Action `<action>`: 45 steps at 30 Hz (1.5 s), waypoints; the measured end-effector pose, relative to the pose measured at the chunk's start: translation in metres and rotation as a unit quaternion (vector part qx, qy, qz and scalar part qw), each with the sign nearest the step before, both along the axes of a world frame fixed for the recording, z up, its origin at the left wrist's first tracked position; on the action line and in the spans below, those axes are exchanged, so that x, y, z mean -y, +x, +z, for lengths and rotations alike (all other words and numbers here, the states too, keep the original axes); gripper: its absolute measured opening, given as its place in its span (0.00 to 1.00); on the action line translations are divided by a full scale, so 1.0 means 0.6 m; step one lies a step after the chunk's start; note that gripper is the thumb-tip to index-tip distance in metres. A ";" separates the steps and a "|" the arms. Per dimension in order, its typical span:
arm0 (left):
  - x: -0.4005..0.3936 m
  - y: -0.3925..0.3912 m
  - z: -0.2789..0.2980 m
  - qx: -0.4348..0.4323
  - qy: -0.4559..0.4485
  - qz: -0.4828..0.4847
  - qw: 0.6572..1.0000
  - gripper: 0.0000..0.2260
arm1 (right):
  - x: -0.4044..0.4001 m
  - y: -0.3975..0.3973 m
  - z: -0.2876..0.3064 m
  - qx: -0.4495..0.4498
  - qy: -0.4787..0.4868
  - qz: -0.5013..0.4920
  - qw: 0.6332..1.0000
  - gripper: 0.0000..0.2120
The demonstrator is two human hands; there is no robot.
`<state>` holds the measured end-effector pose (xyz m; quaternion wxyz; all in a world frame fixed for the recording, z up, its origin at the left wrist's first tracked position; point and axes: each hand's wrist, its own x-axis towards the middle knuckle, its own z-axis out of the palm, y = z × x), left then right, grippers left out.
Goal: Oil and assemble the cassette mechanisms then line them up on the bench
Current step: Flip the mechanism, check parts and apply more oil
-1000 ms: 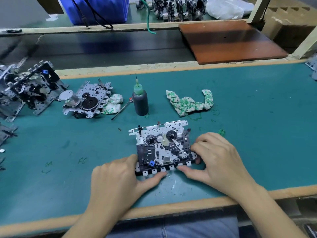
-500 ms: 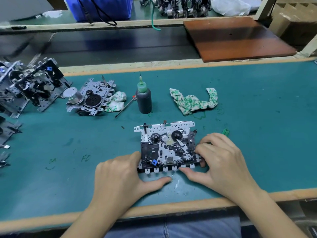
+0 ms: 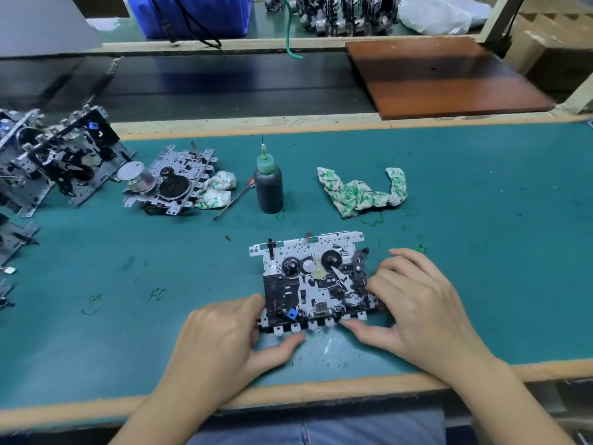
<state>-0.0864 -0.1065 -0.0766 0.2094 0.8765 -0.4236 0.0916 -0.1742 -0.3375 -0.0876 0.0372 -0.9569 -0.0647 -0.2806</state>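
A cassette mechanism (image 3: 313, 277), a silver perforated plate with black reels and a small blue part, lies flat on the green bench mat (image 3: 481, 252) near its front edge. My left hand (image 3: 224, 342) holds its lower left corner, thumb along the front edge. My right hand (image 3: 417, 303) grips its right side, fingers curled on the black side parts and thumb at the front edge. A dark oil bottle (image 3: 269, 187) with a green needle tip stands upright behind it. Another mechanism (image 3: 170, 181) with a silver motor lies at the left.
Several more mechanisms (image 3: 54, 155) lean together at the far left. A thin metal probe (image 3: 232, 202) lies beside the bottle. Two white-and-green rags (image 3: 362, 194) (image 3: 216, 189) lie on the mat. A brown board (image 3: 439, 78) and a blue bin (image 3: 192, 14) sit beyond the bench.
Both hands stay on the mechanism in the same hold. The view has shifted slightly; nothing on the bench has visibly moved.
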 end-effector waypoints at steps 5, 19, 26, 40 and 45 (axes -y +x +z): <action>0.001 0.002 -0.001 0.041 -0.008 0.018 0.999 0.27 | -0.003 -0.003 -0.001 -0.002 0.051 0.026 0.998 0.25; 0.014 0.002 0.002 -0.004 -0.025 0.075 0.997 0.27 | -0.016 -0.003 -0.003 0.006 0.089 0.021 0.996 0.25; -0.003 0.022 0.002 -0.030 0.015 -0.017 0.999 0.28 | -0.018 -0.005 -0.005 0.022 0.076 -0.014 0.997 0.24; -0.006 0.020 0.002 0.024 0.017 -0.046 0.999 0.26 | -0.011 -0.008 -0.003 0.007 0.063 0.018 0.998 0.23; 0.004 0.021 0.002 0.061 -0.022 -0.006 0.998 0.30 | -0.012 -0.004 -0.002 -0.002 0.079 0.023 0.997 0.22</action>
